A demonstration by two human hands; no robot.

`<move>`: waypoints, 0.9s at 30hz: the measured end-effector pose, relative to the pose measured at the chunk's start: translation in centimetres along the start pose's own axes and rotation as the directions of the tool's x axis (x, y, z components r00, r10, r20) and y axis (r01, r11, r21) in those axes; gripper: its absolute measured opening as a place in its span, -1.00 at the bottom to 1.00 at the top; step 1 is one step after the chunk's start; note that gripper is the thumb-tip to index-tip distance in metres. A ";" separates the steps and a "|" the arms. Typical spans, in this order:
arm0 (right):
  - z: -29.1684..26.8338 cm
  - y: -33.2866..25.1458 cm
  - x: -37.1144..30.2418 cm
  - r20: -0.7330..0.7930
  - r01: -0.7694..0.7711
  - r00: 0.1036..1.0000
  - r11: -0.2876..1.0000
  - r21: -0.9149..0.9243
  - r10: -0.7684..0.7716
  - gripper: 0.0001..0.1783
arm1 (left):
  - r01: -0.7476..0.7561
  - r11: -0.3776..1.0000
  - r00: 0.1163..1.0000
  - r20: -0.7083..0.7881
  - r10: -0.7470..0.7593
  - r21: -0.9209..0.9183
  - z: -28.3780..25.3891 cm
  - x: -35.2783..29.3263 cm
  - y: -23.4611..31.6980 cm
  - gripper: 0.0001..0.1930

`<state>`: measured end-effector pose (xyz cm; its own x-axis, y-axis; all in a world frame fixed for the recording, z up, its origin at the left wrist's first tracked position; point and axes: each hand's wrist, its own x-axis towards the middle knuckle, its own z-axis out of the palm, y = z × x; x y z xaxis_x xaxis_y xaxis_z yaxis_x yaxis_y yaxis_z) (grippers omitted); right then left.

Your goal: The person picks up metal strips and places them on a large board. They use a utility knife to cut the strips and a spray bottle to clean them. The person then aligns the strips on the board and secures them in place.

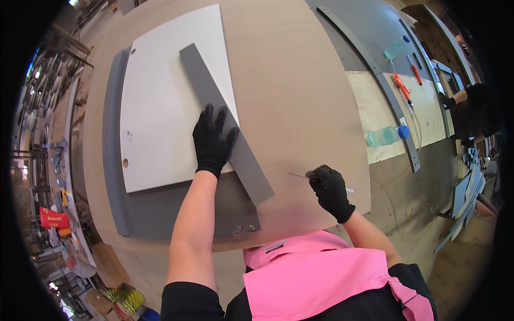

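A grey strip of board [251,166] lies slantwise across a white panel [160,107] and a darker grey panel [160,211] beneath it. My left hand [213,139], in a black glove, rests on the strip's left edge with its fingers spread and its thumb across the strip. To the right of the strip, my right hand [331,191], also gloved in black, is closed around a thin pointed tool [295,174]. The tool's fine tip points left toward the strip, and a pale end shows behind the hand. Its exact kind is hidden by the fingers.
A long grey strip [113,144] borders the panels on the left of the tan worktable [289,80]. On the right surface lie a drilled dark rail [369,59], clear bottles [383,137] and an orange-handled tool [400,85]. Another person's gloved hand [445,100] is at far right.
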<state>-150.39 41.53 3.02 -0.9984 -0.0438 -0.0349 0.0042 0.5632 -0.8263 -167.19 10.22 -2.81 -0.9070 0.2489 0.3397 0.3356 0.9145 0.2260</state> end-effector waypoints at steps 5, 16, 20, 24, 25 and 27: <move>2.7 -1.9 3.8 0.126 0.402 0.916 0.872 -0.281 -0.381 -0.77 | 0.007 1.000 0.999 -0.037 -0.006 0.016 -1.6 0.6 1.2 -0.38; 5.0 -2.4 5.9 0.405 0.692 0.720 0.624 -0.363 -0.563 -0.82 | 0.037 0.999 0.999 -0.032 -0.037 -0.008 -0.8 0.6 0.6 -0.40; 3.5 -2.5 2.6 0.467 0.688 0.701 0.686 -0.240 -0.539 -0.79 | 0.048 0.999 0.999 -0.024 -0.048 -0.015 -0.9 0.7 0.8 -0.38; 4.4 -2.4 5.7 0.245 0.582 0.813 0.755 -0.303 -0.529 -0.72 | -0.008 1.000 0.995 -0.097 0.010 0.014 -1.2 0.7 1.1 -0.44; 5.1 -2.3 6.9 0.264 0.579 0.814 0.755 -0.307 -0.517 -0.74 | -0.002 1.000 0.997 -0.083 0.002 -0.003 -1.2 0.7 1.1 -0.44; 5.6 -2.2 7.2 0.362 0.637 0.768 0.691 -0.341 -0.529 -0.78 | -0.011 1.000 0.995 -0.095 0.010 -0.013 -1.3 0.8 1.1 -0.45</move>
<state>-157.23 35.34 1.43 -0.7483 -0.6304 0.2064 -0.6522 0.6427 -0.4020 -167.18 11.03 -1.07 -0.8756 0.2263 0.4267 0.3488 0.9074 0.2345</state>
